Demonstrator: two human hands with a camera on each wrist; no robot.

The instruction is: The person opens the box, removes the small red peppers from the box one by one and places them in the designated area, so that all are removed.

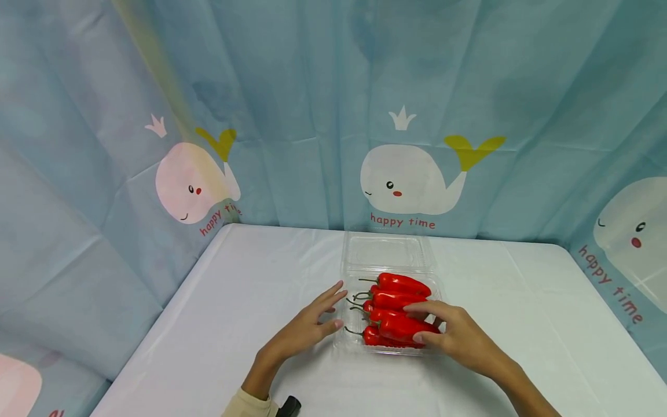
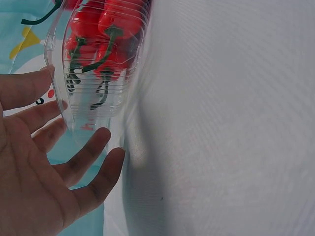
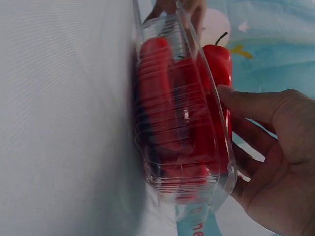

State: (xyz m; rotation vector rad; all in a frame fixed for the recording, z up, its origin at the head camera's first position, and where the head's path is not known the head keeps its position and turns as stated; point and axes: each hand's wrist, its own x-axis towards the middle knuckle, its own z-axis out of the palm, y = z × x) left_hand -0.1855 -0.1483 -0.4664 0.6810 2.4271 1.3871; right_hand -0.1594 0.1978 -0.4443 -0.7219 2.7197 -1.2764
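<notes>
A clear plastic clamshell box [image 1: 388, 350] on the table holds several red peppers with thin green stems, lying side by side and stacked. My right hand [image 1: 452, 336] grips the uppermost front pepper [image 1: 401, 328], thumb on its near side and fingers over its far side. In the right wrist view that pepper [image 3: 217, 61] stands above the box rim. My left hand [image 1: 308, 329] is at the box's left end, fingers spread and loosely bent. The left wrist view shows its thumb and a fingertip at the rim of the box wall [image 2: 74, 110], with nothing held.
The box's clear lid [image 1: 385, 253] lies folded back toward the far table edge. A white cloth covers the table [image 1: 521, 313]. A blue curtain [image 1: 292, 116] printed with whales hangs behind and along both sides. A dark object [image 1: 289, 406] shows by my left sleeve.
</notes>
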